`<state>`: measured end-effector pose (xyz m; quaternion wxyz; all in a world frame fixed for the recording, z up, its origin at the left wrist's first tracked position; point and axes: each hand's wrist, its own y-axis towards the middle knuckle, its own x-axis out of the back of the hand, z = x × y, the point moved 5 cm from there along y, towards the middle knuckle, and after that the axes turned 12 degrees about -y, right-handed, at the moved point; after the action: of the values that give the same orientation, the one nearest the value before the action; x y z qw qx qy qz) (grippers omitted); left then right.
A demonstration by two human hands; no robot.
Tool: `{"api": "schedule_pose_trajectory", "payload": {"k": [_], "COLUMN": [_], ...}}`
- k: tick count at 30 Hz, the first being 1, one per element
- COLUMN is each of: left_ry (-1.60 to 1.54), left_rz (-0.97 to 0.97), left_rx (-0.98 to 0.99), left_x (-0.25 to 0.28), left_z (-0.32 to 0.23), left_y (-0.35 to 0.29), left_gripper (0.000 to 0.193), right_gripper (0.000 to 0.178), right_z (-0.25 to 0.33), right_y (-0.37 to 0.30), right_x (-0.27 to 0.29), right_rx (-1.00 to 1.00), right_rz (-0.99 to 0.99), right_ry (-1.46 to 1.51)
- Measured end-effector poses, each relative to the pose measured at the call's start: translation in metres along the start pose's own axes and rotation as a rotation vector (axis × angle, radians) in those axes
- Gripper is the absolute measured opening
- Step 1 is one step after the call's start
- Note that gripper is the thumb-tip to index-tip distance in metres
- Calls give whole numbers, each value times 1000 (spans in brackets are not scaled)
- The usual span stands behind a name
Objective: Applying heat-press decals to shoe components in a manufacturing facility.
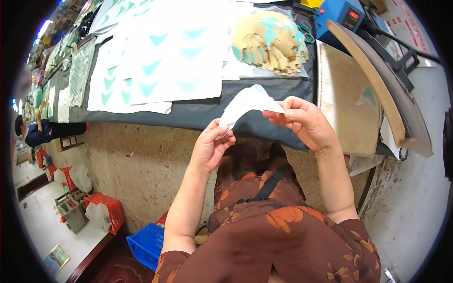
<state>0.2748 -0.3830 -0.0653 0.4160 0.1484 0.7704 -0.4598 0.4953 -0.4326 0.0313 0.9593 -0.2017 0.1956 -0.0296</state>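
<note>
Between my two hands a curved, crescent-shaped white piece (pixel 251 100) is stretched, its middle bowing away from me. It looks thin, like fabric or paper; I cannot tell which. My left hand (pixel 212 144) pinches its left end and my right hand (pixel 306 120) pinches the right tip. Both hands are just off the near edge of a dark-covered table (pixel 198 113). White sheets (pixel 198 78) on it bear rows of green crescent shapes. Beyond my hands lies a pile of tan and green cut pieces (pixel 271 45) on clear plastic.
A blue machine (pixel 347 19) with a red display stands at the back right, beside a board (pixel 349 99) and a curved wooden-edged part (pixel 373 70). Blue (pixel 147 245) and red (pixel 107 212) crates sit on the floor at lower left. Another person (pixel 37 132) is at the far left.
</note>
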Motion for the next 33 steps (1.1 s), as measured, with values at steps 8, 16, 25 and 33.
{"api": "schedule_pose_trajectory", "payload": {"k": [8, 16, 25, 33], "left_ry": [129, 86, 440, 445], "left_rz": [-127, -49, -199, -195], "left_rx": [-121, -150, -298, -376], "left_x": [53, 53, 52, 62], "left_z": [-121, -214, -345, -414], "left_y": [3, 20, 52, 83], "left_gripper": [30, 36, 17, 24], "right_gripper": [9, 12, 11, 16], "right_z": [-38, -30, -15, -21], "right_y": [94, 174, 287, 346], "right_x": [-41, -81, -133, -153], "right_rx": [-169, -203, -223, -320], "right_rz": [-70, -33, 65, 94], "right_ry": [-202, -210, -126, -42]}}
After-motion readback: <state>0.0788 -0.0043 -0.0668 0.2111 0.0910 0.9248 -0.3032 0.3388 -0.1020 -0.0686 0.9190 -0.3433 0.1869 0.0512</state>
